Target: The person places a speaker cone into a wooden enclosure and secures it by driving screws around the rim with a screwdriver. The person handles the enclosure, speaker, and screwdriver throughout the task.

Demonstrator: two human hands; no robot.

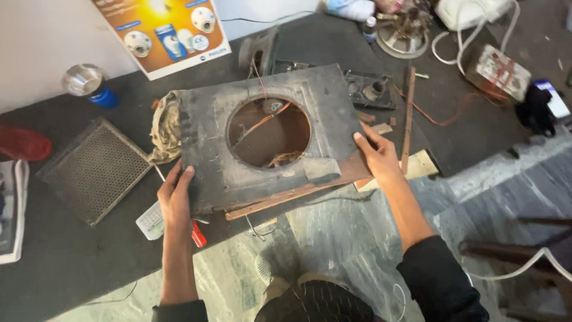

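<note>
Dark matting covers the floor (pixel 71 262), giving way to grey-green stone nearer the person; a white wall runs behind, with an orange poster (pixel 167 30) leaning on it. Both hands hold a dusty grey speaker box (pixel 205 128) lifted just above the floor, its round hole (pixel 269 132) showing orange wires inside; the left hand (pixel 176 200) grips the near left corner, fingers closed around the edge; the right hand (pixel 375 156) clasps the right edge, thumb on top, fingers hidden beneath. A dirty rag (pixel 167 125) hangs at the box's left side; a metal mesh grille (pixel 94 170) lies well to the left; a red-handled screwdriver (pixel 198 234) lies below the left wrist; a thin wooden strip (pixel 408 116) lies just beyond the right hand.
</note>
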